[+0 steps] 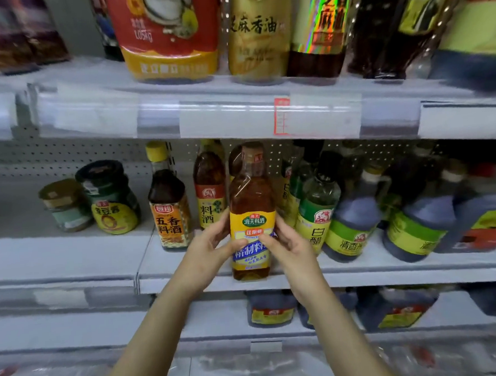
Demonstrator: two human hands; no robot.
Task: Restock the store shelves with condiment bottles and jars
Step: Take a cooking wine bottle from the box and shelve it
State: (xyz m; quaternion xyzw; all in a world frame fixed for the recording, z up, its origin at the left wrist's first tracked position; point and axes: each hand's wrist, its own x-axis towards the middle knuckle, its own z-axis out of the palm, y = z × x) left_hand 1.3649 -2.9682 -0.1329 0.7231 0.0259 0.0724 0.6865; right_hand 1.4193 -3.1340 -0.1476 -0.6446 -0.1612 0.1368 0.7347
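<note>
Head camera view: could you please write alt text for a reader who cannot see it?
A left hand and a right hand grip an upright amber bottle with a yellow and blue label at the front edge of a store shelf. Other condiment bottles and two jars share the shelf.

The bottle (251, 213) is glossy clear plastic with a smooth paper-like label, the shelf (70, 254) is matt painted metal, its price strip (236, 118) shiny clear plastic.

held bottle (251, 216) stands at middle shelf (362, 271) front edge; jars (108, 196) left, jugs (355, 213) right.
</note>
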